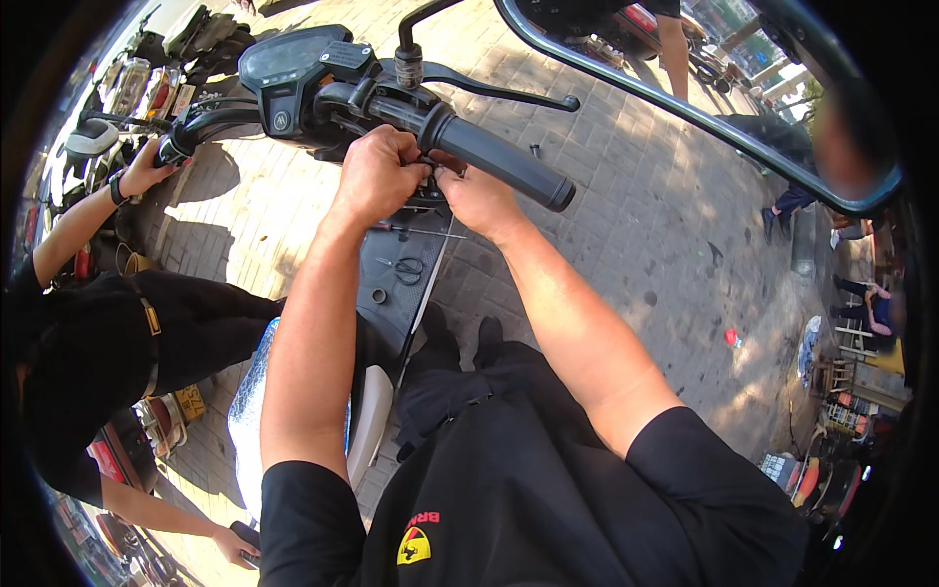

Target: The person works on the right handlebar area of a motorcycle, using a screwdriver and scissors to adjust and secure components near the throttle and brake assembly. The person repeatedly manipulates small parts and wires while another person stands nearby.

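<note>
Both hands meet under the handlebar of an electric scooter, just below its black right grip [504,161]. My left hand [380,178] is closed, its fingertips pinched together beside the switch housing [396,110]. Opposite it, my right hand [479,199] is also pinched shut, thumb and fingertips nearly touching the left ones. A small dark part shows between the fingertips, too covered to name. Below, on the black footboard [377,328], lie a thin screwdriver [440,233], small black-handled scissors [409,266] and a dark ring [379,294], perhaps a tape roll.
The brake lever [499,90] and a large mirror [675,108] extend above the grip. A dashboard [293,59] tops the handlebar. At left, another person's hand [147,168] holds the other grip. Parked scooters [147,88] line the left; stools and goods [861,377] stand right.
</note>
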The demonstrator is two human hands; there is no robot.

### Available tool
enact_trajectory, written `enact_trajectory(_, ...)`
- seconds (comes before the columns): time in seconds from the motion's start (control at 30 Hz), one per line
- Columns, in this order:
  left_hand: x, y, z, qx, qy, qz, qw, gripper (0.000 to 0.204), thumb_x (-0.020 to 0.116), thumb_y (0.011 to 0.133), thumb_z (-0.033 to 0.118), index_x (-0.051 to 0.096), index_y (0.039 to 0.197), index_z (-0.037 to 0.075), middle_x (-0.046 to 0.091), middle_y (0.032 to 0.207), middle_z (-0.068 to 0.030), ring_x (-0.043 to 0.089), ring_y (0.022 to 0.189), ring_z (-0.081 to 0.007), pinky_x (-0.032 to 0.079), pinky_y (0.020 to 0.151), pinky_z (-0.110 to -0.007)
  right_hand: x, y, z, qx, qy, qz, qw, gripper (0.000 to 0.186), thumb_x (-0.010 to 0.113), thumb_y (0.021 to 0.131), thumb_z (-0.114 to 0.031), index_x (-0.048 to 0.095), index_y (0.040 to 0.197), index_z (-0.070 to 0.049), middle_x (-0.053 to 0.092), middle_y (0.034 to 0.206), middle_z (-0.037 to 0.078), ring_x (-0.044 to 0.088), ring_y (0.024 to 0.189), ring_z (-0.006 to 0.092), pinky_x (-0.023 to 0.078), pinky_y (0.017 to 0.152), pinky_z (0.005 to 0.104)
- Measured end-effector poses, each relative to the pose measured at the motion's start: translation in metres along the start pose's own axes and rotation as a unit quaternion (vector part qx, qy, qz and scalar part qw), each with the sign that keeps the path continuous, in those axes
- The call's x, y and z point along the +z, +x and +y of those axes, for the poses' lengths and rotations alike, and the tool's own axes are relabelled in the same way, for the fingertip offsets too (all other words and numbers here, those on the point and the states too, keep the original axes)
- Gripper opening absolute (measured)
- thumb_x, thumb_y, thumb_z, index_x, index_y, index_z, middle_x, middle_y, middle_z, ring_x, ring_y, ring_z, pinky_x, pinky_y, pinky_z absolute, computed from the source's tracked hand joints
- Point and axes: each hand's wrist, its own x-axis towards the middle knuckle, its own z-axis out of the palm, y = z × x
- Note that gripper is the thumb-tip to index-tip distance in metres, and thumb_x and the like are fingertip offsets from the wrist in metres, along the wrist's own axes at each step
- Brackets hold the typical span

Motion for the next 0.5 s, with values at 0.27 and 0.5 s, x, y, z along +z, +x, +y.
enact_trajectory(0.27, -0.012, -0.011, -0.006, 0.016, -0.065, -0.005, 0.998, 0.016, 0.068, 0.075, 0.003, 0.071, 0.090, 0.000, 0.067, 0.085, -0.0153, 0.067, 0.080, -0.0295, 0.053, 0.074, -0.038, -0.019, 0.028, -0.003, -0.086, 0.019, -0.122, 0.989, 0.020, 0.067, 0.087, -0.010, 0.069, 0.104, 0.000, 0.072, 0.093, 0.014, 0.069, 0.087, 0.0258, 0.054, 0.080, 0.0372)
enact_trajectory(0.5, -0.007, -0.012, -0.016, 0.055, -0.098, 0.008, 0.994, 0.009, 0.064, 0.081, -0.004, 0.065, 0.089, -0.002, 0.061, 0.078, -0.0019, 0.056, 0.071, -0.0072, 0.047, 0.062, -0.026, -0.017, 0.029, 0.002, -0.017, 0.092, -0.203, 0.975, 0.021, 0.069, 0.090, -0.002, 0.067, 0.111, -0.002, 0.070, 0.098, 0.006, 0.065, 0.092, 0.0128, 0.052, 0.087, 0.0288)
